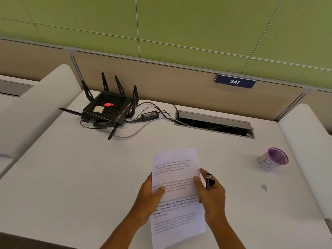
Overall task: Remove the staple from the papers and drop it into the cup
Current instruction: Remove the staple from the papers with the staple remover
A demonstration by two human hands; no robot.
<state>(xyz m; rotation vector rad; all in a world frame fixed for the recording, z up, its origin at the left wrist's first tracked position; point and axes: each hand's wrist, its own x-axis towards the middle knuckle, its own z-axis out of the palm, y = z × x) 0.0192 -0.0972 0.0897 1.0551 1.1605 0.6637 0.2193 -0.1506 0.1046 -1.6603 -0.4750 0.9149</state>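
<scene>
At lower centre, the left hand [149,196] and right hand [211,196] pinch the papers' [177,194] side edges, the right also gripping a remover [209,180]; the cup [274,159] sits far right.

Matt white paper sheets [177,191] lie over a smooth, matt desk [71,177]. The staple remover [209,181] shows shiny metal and glossy black plastic. Far right, the cup [273,159] has purple mesh.
</scene>
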